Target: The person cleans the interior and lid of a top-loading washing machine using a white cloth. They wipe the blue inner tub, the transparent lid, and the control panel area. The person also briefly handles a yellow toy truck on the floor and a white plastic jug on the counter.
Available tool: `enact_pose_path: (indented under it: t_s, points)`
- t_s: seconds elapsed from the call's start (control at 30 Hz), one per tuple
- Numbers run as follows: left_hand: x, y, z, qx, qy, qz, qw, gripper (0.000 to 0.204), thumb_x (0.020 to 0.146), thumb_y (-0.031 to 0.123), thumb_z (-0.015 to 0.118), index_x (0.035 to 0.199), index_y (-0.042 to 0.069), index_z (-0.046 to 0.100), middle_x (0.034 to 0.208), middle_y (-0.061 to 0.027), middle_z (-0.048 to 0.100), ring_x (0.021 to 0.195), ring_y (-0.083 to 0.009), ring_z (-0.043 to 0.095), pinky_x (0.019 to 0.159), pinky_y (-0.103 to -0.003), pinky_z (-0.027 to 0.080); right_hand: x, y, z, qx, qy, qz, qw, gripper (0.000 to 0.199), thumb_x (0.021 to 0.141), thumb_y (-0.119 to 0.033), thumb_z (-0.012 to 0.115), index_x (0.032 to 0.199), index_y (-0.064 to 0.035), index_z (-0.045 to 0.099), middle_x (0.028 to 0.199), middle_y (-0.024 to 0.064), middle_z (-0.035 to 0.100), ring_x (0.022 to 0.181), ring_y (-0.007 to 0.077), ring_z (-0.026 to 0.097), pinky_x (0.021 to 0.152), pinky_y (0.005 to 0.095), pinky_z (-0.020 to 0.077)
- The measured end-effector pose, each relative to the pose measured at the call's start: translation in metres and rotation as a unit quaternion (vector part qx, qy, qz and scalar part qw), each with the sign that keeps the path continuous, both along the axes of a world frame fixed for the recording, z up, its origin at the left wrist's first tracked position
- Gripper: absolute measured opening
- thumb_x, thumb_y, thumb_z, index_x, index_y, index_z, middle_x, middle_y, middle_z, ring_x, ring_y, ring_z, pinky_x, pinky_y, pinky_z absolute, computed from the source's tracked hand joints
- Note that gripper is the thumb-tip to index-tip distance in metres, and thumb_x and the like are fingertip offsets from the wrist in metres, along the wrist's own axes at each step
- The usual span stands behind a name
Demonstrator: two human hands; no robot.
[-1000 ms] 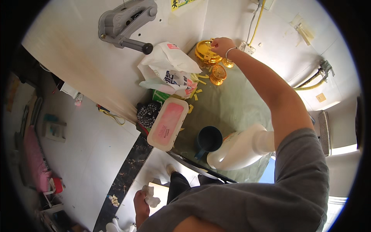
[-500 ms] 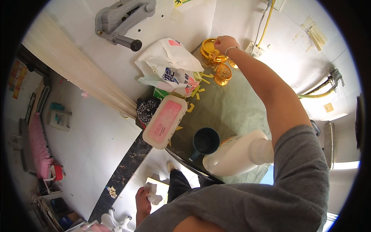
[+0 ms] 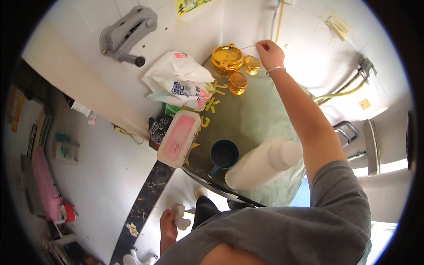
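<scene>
My right hand [image 3: 270,54] reaches over the far end of the green-covered table [image 3: 260,115]. Its fingertips pinch a thin stick [image 3: 248,47] that points left toward a golden bowl [image 3: 227,58]. Beside that bowl stand two small golden cups, one near the hand [image 3: 252,65] and one closer to me [image 3: 237,84]. Low at my side, below the table edge, my left hand [image 3: 167,225] grips a crumpled whitish cloth or tissue [image 3: 179,217]; which of the two I cannot tell.
A white plastic bag [image 3: 179,75] and a pink-labelled carton [image 3: 179,139] line the table's left side. Nearer me are a dark blue mug [image 3: 224,154] and a large white bottle [image 3: 265,163]. A grey crank device [image 3: 128,35] is fixed to the wall; hoses [image 3: 340,93] hang at right.
My right hand has moved off the golden bowl to the right, and the thin stick now shows in its fingers. The view has shifted slightly. My left hand keeps its hold.
</scene>
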State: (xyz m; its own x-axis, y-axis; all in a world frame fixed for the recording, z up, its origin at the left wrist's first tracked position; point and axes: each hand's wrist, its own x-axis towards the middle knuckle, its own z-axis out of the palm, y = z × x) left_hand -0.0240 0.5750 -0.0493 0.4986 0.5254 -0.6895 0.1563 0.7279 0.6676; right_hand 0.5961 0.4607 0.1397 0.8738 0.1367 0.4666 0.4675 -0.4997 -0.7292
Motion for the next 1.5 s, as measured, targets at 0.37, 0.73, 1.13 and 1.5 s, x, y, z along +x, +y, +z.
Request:
enact_pose_path:
  t_s: [0.37,0.73,1.13,1.5]
  points:
    - [0.135,0.004,0.051,0.061,-0.055,-0.497,0.864,0.018,0.093,0.010,0.057,0.108,0.000,0.060,0.091,-0.0014,0.061,0.083,-0.0084,0.055,0.075,-0.024,0.044,-0.231,-0.182,-0.041,0.442,0.256,-0.093,0.855,0.007,0.085,-0.008,0.064,0.090,-0.0036,0.063,0.074,-0.0034,0.055,0.061,0.0053,0.048,0.057,0.0196,0.0389]
    - [0.202,-0.108,0.101,0.009,-0.180,-0.687,0.704,0.015,0.092,0.011,0.058,0.104,0.002,0.060,0.084,0.0033,0.057,0.076,-0.0037,0.050,0.069,-0.020,0.040,-0.442,-0.251,-0.065,0.604,0.400,-0.214,0.655,0.007,0.088,-0.012,0.064,0.092,-0.0075,0.061,0.075,-0.0033,0.055,0.060,0.0051,0.050,0.057,0.0204,0.0413]
    - [0.239,-0.336,0.106,-0.123,-0.211,-0.620,0.746,0.020,0.096,0.009,0.054,0.114,-0.001,0.057,0.107,-0.0054,0.062,0.097,-0.0112,0.058,0.087,-0.027,0.046,-0.468,-0.373,-0.103,0.691,0.388,-0.158,0.589,0.009,0.087,-0.013,0.066,0.094,-0.0080,0.065,0.081,-0.0035,0.060,0.066,0.0042,0.051,0.064,0.0182,0.0421]
    - [0.244,-0.491,0.075,0.023,-0.155,-0.717,0.680,0.010,0.095,0.012,0.059,0.097,0.002,0.061,0.090,0.0001,0.061,0.081,-0.0058,0.054,0.074,-0.021,0.044,-0.460,-0.519,-0.126,0.508,0.293,-0.157,0.795,0.016,0.091,-0.014,0.065,0.100,-0.0002,0.068,0.094,0.0020,0.068,0.087,0.0071,0.060,0.080,0.0226,0.0493]
